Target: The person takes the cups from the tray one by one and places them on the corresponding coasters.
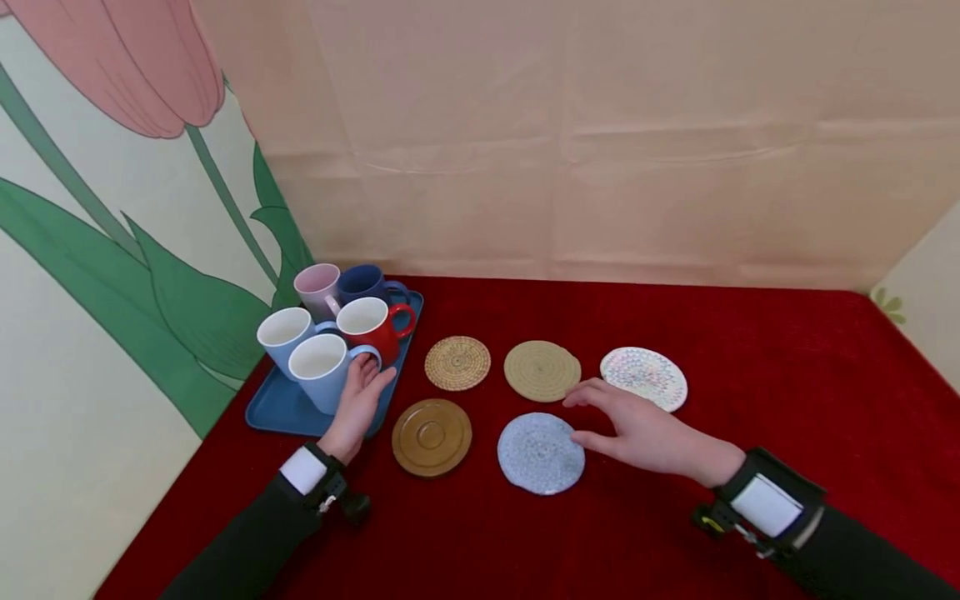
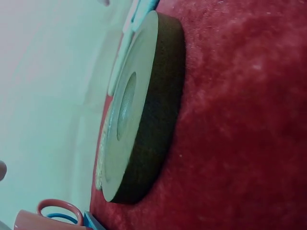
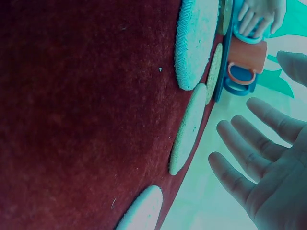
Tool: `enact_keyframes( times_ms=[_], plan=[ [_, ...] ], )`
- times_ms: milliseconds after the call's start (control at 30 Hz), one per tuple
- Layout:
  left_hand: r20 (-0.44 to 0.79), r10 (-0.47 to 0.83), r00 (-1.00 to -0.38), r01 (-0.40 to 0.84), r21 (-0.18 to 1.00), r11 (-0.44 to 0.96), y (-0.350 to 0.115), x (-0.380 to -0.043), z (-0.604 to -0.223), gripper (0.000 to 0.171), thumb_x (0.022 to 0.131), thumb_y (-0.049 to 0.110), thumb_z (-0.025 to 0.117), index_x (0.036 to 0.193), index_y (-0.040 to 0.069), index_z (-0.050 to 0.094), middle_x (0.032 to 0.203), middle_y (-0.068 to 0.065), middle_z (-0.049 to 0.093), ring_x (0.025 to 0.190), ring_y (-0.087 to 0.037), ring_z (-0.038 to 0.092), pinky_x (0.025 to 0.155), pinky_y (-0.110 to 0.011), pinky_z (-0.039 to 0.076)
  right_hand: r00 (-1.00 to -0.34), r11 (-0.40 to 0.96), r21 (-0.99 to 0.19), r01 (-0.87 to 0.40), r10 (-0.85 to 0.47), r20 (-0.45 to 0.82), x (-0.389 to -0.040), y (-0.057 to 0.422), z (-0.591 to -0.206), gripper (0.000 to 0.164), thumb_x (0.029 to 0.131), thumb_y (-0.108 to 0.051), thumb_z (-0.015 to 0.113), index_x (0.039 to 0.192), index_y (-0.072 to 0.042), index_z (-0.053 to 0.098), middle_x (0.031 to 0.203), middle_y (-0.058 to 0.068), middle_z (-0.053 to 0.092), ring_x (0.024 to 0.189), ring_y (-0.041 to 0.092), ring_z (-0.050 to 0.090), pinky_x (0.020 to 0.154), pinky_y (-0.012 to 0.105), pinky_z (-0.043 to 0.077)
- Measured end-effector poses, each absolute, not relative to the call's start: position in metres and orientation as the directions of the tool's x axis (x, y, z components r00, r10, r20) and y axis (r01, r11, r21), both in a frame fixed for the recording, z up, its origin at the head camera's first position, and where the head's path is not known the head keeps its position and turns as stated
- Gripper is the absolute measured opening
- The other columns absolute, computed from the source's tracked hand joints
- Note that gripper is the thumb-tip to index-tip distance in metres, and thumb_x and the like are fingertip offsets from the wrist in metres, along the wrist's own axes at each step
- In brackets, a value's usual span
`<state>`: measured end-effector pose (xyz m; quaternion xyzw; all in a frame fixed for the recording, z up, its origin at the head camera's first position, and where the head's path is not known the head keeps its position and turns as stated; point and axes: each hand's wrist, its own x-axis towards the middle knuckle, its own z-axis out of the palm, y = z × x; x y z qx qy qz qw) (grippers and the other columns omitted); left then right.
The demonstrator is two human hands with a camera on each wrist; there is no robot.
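Note:
My left hand (image 1: 357,408) is at the handle of the front light blue mug (image 1: 321,375), fingers right at the handle and thumb apart from them. The right wrist view shows that hand's fingers (image 3: 256,19) loosely extended over the blue handle. This mug stands upright on a blue tray (image 1: 281,410). Beside it are a red mug (image 1: 375,329), another light blue mug (image 1: 283,337), a pink mug (image 1: 318,287) and a dark blue mug (image 1: 363,285). My right hand (image 1: 641,429) hovers over the table with spread fingers, holding nothing, near a speckled blue coaster (image 1: 540,454).
A brown round coaster (image 1: 431,437) lies right of the tray. Behind are a woven tan coaster (image 1: 457,363), a beige coaster (image 1: 542,372) and a white patterned coaster (image 1: 648,377). Red cloth (image 1: 787,375) covers the table, with a wall along the back and left.

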<state>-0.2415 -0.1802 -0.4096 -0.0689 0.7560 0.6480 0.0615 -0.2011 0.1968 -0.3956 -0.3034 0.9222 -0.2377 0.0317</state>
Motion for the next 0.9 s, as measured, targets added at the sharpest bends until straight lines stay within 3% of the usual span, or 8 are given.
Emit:
enact_keyframes(
  times_ms=[367, 533, 767, 900],
  plan=[
    [-0.175, -0.051, -0.983, -0.181, 0.973, 0.141, -0.176, -0.247, -0.414, 0.066, 0.103, 0.024, 0.048, 0.154, 0.003, 0.012, 0.162, -0.020, 0.014, 0.149, -0.037, 0.015, 0.120, -0.054, 0.016, -0.814, 0.707, -0.456, -0.540, -0.576, 0.072, -0.202, 0.196, -0.401, 0.035, 0.090, -0.029, 0.071, 0.119, -0.012, 0.063, 0.124, 0.002, 0.060, 0.111, 0.021, 0.062, 0.089, 0.038, 0.053],
    [-0.154, -0.070, -0.986, -0.162, 0.979, 0.120, -0.183, -0.241, -0.416, 0.059, 0.103, 0.023, 0.047, 0.151, 0.001, 0.020, 0.157, -0.022, 0.025, 0.144, -0.037, 0.024, 0.119, -0.054, 0.018, -0.823, 0.722, -0.461, -0.516, -0.567, 0.033, -0.203, 0.193, -0.403, 0.037, 0.090, -0.032, 0.070, 0.121, -0.014, 0.063, 0.126, 0.001, 0.059, 0.111, 0.019, 0.062, 0.090, 0.037, 0.053],
    [-0.171, -0.091, -0.981, -0.170, 0.985, -0.012, -0.190, -0.237, -0.416, 0.041, 0.105, 0.022, 0.040, 0.139, 0.000, 0.034, 0.141, -0.018, 0.037, 0.134, -0.032, 0.029, 0.117, -0.054, 0.018, -0.820, 0.723, -0.452, -0.523, -0.572, 0.033, -0.205, 0.190, -0.403, 0.036, 0.091, -0.032, 0.070, 0.120, -0.014, 0.063, 0.125, 0.001, 0.059, 0.110, 0.018, 0.062, 0.088, 0.038, 0.054],
    [-0.189, -0.091, -0.978, -0.177, 0.977, -0.121, -0.188, -0.242, -0.411, 0.035, 0.105, 0.025, 0.038, 0.129, -0.001, 0.040, 0.144, -0.017, 0.035, 0.138, -0.031, 0.027, 0.120, -0.050, 0.015, -0.813, 0.728, -0.421, -0.541, -0.581, 0.040, -0.213, 0.178, -0.403, 0.036, 0.090, -0.032, 0.070, 0.120, -0.013, 0.063, 0.124, 0.002, 0.059, 0.105, 0.017, 0.063, 0.082, 0.033, 0.054]
  ],
)
